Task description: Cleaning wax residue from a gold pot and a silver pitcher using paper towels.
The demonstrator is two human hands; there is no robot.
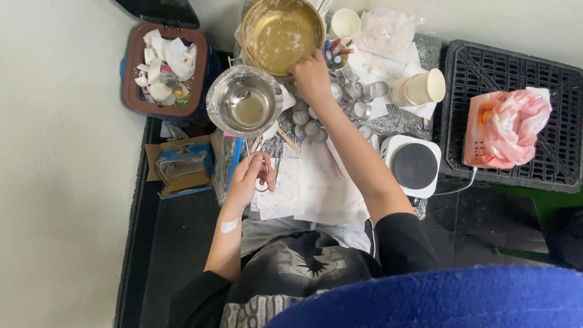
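Note:
My left hand [248,178] is closed around the handles of small metal scissors [265,172] over white paper sheets [316,188]. Just above it stands a steel pot [244,100] with a little cloudy liquid. My right hand [311,76] reaches far forward with its fingers bent down at the near rim of a brass-coloured bowl [280,33]; whether it grips anything is hidden. Several small round metal cups [358,103] lie right beside that hand.
A white hot plate [414,163] with a dark disc sits at right, next to a black crate [516,115] holding a pink bag [507,127]. Paper cups [422,89] stand behind it. At left are a brown bin of scraps [161,67] and an open cardboard box [182,165].

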